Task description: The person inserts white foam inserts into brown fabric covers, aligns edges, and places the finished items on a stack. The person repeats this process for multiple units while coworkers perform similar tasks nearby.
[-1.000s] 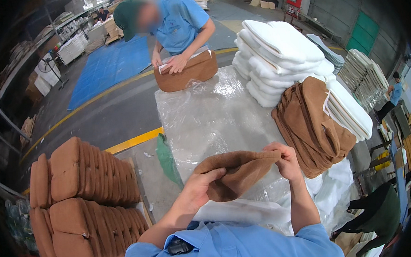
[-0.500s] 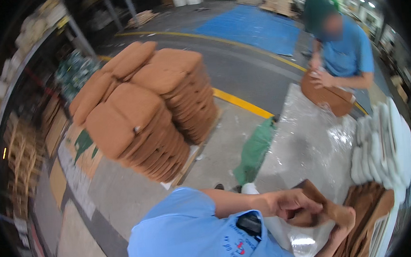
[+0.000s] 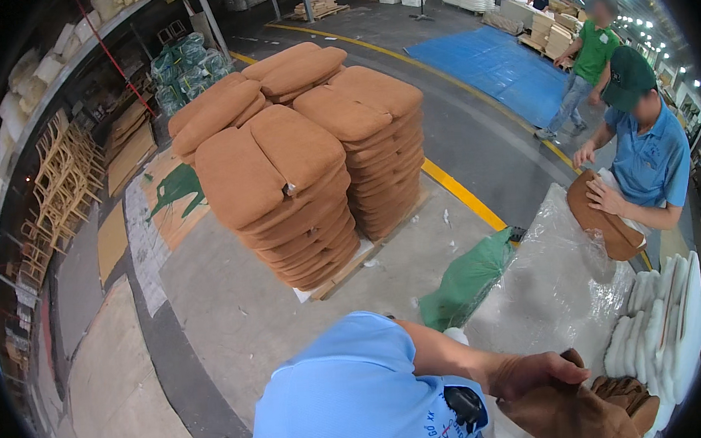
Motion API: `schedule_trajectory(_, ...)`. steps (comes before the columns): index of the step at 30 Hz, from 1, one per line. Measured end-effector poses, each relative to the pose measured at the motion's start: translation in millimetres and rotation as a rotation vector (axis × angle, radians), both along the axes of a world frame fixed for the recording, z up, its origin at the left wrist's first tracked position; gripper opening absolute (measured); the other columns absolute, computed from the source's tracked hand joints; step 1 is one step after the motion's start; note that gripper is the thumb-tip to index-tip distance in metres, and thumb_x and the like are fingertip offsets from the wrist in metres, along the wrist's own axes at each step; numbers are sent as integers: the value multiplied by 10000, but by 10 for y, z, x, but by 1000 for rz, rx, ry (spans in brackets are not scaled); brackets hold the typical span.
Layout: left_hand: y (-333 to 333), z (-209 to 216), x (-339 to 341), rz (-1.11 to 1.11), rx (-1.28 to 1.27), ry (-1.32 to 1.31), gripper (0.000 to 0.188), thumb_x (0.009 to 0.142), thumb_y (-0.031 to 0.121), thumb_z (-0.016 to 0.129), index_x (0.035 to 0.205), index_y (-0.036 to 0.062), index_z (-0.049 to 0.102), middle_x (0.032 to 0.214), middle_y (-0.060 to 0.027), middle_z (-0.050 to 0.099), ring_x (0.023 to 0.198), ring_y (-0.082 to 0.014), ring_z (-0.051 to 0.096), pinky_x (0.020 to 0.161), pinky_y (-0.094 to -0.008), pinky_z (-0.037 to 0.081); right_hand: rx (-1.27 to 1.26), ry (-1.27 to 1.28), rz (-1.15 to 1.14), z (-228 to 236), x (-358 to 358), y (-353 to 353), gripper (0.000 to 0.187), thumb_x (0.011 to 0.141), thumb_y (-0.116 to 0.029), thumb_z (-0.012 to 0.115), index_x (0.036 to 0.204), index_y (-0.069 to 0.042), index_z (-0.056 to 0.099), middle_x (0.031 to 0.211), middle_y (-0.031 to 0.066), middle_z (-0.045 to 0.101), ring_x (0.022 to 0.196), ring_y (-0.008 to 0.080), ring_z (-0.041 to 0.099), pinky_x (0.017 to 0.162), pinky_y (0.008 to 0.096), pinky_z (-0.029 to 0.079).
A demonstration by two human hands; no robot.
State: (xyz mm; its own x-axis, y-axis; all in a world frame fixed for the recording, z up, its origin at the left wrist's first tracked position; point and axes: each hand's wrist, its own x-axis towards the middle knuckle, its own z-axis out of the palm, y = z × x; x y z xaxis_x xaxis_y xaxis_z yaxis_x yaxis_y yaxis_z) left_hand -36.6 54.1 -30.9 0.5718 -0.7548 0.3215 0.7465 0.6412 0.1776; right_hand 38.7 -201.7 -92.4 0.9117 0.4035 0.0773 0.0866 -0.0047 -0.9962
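My left hand [image 3: 536,373] is closed on a brown fabric cover [image 3: 567,418] near the lower right edge. Its thumb lies along the top of the cloth, and the cover hangs open and creased below the fingers. My right hand does not show; the cloth and the picture's edge hide that side. Just beyond the cover lie more folded brown covers [image 3: 630,394]. White foam cushion pads [image 3: 662,320] stand stacked beside them. Under my left forearm is a plastic-wrapped table [image 3: 532,304]. At its far end a co-worker in blue handles a brown cushion [image 3: 599,216] with white padding showing.
Tall stacks of brown cushions [image 3: 283,167] stand on a pallet at my left. A green plastic sheet [image 3: 467,280] hangs at the table's left side. Another person in green [image 3: 594,59] walks near a blue floor sheet [image 3: 494,66]. Wooden chair frames [image 3: 63,176] are piled far left.
My view has swung, so the scene sits lower and farther right. My right hand has gone from sight. The left hand still grips the cover. The person in green now shows fully.
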Motion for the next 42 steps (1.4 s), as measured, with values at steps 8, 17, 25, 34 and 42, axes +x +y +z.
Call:
schedule_trajectory(8,-134,-653,-337,-225,-340,140,493,1098,347,518,1419,-11,624,1387,-178,705,1274,-302,683,1152,-472,491,-56,506,324,-39,2,540,400,1072,-280,578,1351,4,536,1191,135,682,1150,246,652,1080,418,497)
schedule_trajectory(17,321,-1041,-592,366,-38,142,403,1147,352,461,1426,86,580,1413,-75,673,1282,-206,660,1129,-398,514,-79,1055,461,-340,-15,947,540,1100,-338,570,1501,17,497,1287,168,697,1237,267,659,1119,427,493)
schedule_trajectory(25,497,-1069,-914,265,-59,433,469,1132,350,524,1510,72,517,1455,-80,638,1335,-216,633,1142,-409,517,-130,1128,472,-518,4,1066,559,1108,-349,566,1521,21,501,1300,172,704,1251,269,662,1121,427,496)
schedule_trajectory(34,431,-1297,-937,415,194,492,394,1107,288,604,1397,21,631,1319,-99,719,1189,-205,707,1024,-353,571,-167,1133,483,-624,15,1079,539,1110,-344,563,1502,23,521,1287,167,710,1244,264,664,1111,423,500)
schedule_trajectory(42,480,-1263,-890,530,578,469,321,1098,205,614,1350,14,667,1260,-65,743,1104,-148,710,988,-309,554,-182,1127,499,-724,45,1097,523,1112,-341,560,1485,25,539,1275,162,715,1237,259,665,1101,420,504)
